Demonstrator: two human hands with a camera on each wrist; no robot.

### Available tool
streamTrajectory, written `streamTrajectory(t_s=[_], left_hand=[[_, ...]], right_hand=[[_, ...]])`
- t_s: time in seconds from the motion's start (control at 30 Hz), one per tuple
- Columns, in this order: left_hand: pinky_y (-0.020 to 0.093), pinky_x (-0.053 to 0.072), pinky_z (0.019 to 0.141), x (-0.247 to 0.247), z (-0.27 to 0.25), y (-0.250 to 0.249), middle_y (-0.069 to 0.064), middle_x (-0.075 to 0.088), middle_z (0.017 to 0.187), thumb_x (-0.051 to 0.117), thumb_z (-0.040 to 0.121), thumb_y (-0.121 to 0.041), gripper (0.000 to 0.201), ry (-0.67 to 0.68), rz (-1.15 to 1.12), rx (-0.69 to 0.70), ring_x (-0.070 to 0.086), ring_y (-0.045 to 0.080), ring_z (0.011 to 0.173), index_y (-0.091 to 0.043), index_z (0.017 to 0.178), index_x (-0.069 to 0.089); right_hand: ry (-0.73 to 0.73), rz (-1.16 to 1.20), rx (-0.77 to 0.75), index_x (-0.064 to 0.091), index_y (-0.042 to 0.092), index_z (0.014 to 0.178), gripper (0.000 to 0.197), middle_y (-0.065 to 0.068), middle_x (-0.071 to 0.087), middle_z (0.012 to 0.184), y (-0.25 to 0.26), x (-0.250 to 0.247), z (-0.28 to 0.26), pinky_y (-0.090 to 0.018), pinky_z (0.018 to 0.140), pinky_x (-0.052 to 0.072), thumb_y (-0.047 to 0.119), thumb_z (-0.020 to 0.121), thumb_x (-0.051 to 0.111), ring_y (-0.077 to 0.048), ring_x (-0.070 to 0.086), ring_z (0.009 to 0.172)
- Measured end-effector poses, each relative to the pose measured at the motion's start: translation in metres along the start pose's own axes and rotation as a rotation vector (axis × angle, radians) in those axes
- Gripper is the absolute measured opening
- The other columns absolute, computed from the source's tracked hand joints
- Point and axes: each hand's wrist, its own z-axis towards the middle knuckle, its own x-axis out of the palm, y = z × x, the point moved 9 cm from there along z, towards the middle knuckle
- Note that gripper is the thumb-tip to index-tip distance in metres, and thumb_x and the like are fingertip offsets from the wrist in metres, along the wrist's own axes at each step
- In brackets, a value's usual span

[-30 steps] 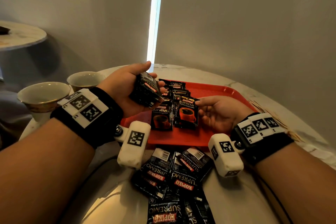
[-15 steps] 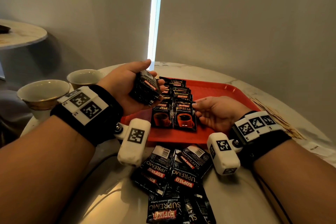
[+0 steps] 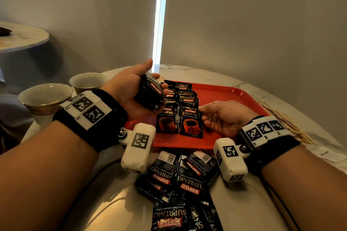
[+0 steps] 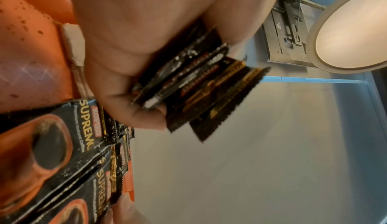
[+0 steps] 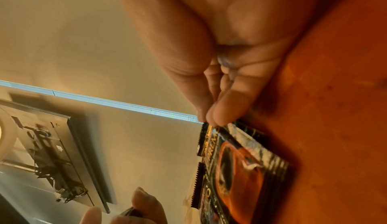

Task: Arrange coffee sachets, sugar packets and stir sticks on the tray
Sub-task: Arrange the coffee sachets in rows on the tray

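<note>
Sachets (image 3: 185, 107) lie in two overlapping rows on tray (image 3: 232, 99); left hand (image 3: 131, 90) grips stack (image 3: 150, 93), right hand (image 3: 223, 116) relaxed.

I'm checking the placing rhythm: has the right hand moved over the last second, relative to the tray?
Yes, slightly. The right hand crept left along the red tray until its fingertips meet the right-hand sachet row.

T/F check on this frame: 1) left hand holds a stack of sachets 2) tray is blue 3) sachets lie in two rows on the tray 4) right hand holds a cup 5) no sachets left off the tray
1. True: left hand grips a stack of sachets.
2. False: the tray is red.
3. True: two rows of sachets.
4. False: right hand only touches the right row's edge.
5. False: loose sachets lie on the table in front.
</note>
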Motion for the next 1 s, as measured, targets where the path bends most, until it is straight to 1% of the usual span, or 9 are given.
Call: streamTrajectory(t_s=[0.07, 0.27, 0.4, 0.53, 0.67, 0.77, 0.83, 0.9, 1.0], left_hand=[[0.033, 0.052, 0.069, 0.001, 0.000, 0.000, 0.010, 0.065, 0.090, 0.056, 0.093, -0.058, 0.044, -0.005, -0.017, -0.003, 0.064, 0.019, 0.069, -0.017, 0.110, 0.057], [0.028, 0.048, 0.054, 0.001, 0.001, 0.000, 0.004, 0.052, 0.073, 0.063, 0.087, -0.059, 0.045, 0.037, -0.098, -0.014, 0.052, 0.016, 0.060, -0.018, 0.097, 0.048], [0.028, 0.044, 0.057, 0.004, -0.003, -0.002, 0.005, 0.050, 0.078, 0.059, 0.083, -0.036, 0.022, 0.078, -0.095, 0.011, 0.050, 0.016, 0.063, -0.016, 0.089, 0.051], [0.030, 0.046, 0.063, 0.010, -0.005, -0.005, 0.011, 0.052, 0.087, 0.052, 0.072, -0.023, 0.029, 0.108, -0.123, 0.059, 0.053, 0.020, 0.067, -0.010, 0.098, 0.055], [0.036, 0.056, 0.069, 0.017, -0.004, -0.006, 0.017, 0.061, 0.105, 0.043, 0.087, -0.016, 0.033, 0.162, -0.092, 0.095, 0.066, 0.027, 0.078, -0.010, 0.115, 0.060], [0.038, 0.057, 0.071, 0.025, -0.006, -0.006, 0.017, 0.062, 0.105, 0.045, 0.090, -0.012, 0.029, 0.209, -0.050, 0.112, 0.067, 0.028, 0.080, -0.013, 0.117, 0.057], [0.035, 0.057, 0.070, 0.029, -0.007, -0.004, 0.015, 0.062, 0.097, 0.047, 0.090, -0.012, 0.026, 0.227, -0.032, 0.100, 0.066, 0.026, 0.077, -0.011, 0.115, 0.055], [0.035, 0.057, 0.072, 0.030, -0.009, -0.002, 0.015, 0.064, 0.097, 0.053, 0.085, -0.015, 0.036, 0.233, -0.011, 0.085, 0.066, 0.026, 0.079, -0.007, 0.120, 0.055], [0.039, 0.060, 0.076, 0.032, -0.009, 0.002, 0.019, 0.067, 0.112, 0.058, 0.084, -0.018, 0.055, 0.250, 0.007, 0.064, 0.070, 0.029, 0.090, 0.002, 0.135, 0.050]], right_hand=[[0.005, 0.007, 0.004, 0.063, 0.004, 0.092, 0.008, -0.008, 0.066, 0.066, 0.000, 0.001, 0.000, -0.019, 0.046, 0.054, 0.005, 0.088, 0.069, -0.011, 0.063, 0.052], [0.035, 0.023, 0.038, 0.065, 0.004, 0.089, 0.011, -0.005, 0.067, 0.067, -0.002, 0.004, -0.002, -0.018, 0.046, 0.053, 0.013, 0.087, 0.070, -0.010, 0.062, 0.052], [0.026, 0.059, 0.046, 0.064, 0.009, 0.081, 0.015, -0.001, 0.060, 0.061, 0.003, 0.003, -0.005, -0.014, 0.040, 0.046, 0.020, 0.088, 0.070, -0.007, 0.056, 0.044], [0.016, 0.094, -0.018, 0.056, 0.013, 0.077, 0.021, 0.002, 0.047, 0.065, 0.021, 0.001, -0.012, -0.012, 0.033, 0.034, 0.023, 0.091, 0.067, -0.005, 0.045, 0.046], [0.131, 0.156, -0.230, 0.057, 0.014, 0.085, 0.006, 0.002, 0.048, 0.066, 0.047, 0.019, -0.033, -0.016, 0.037, 0.030, 0.016, 0.084, 0.063, -0.007, 0.043, 0.048], [0.206, 0.123, -0.374, 0.063, 0.013, 0.096, 0.016, 0.002, 0.057, 0.066, 0.063, 0.034, -0.052, -0.020, 0.041, 0.034, 0.002, 0.090, 0.054, -0.010, 0.046, 0.052], [0.250, 0.124, -0.424, 0.066, 0.011, 0.101, 0.026, 0.000, 0.060, 0.067, 0.069, 0.041, -0.061, -0.021, 0.043, 0.043, -0.008, 0.093, 0.049, -0.011, 0.052, 0.054], [0.292, 0.126, -0.464, 0.069, 0.009, 0.103, 0.034, -0.002, 0.060, 0.073, 0.071, 0.048, -0.067, -0.024, 0.049, 0.052, -0.014, 0.087, 0.051, -0.012, 0.060, 0.059], [0.339, 0.075, -0.499, 0.077, 0.014, 0.096, 0.038, -0.004, 0.063, 0.082, 0.070, 0.056, -0.069, -0.031, 0.062, 0.058, -0.012, 0.073, 0.060, -0.016, 0.068, 0.073]])
